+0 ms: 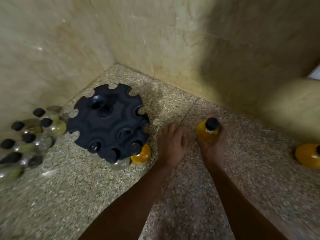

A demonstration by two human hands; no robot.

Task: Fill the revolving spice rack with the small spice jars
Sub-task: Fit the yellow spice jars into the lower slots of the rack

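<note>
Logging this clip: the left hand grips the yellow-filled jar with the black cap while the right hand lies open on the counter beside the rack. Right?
Wrong hands. In the head view the right hand grips the yellow-filled jar; the left hand lies open on the counter beside the rack.

A black revolving spice rack is standing on the speckled worktop in the corner of the tiled walls. A yellow-filled jar is sitting at its near rim. The right hand is gripping a second yellow jar with a black cap, upright on the worktop. The left hand is lying flat, fingers spread, between the rack and that jar. Blurred greenish jars with black caps are clustering left of the rack. A third yellow jar is showing at the right edge.
</note>
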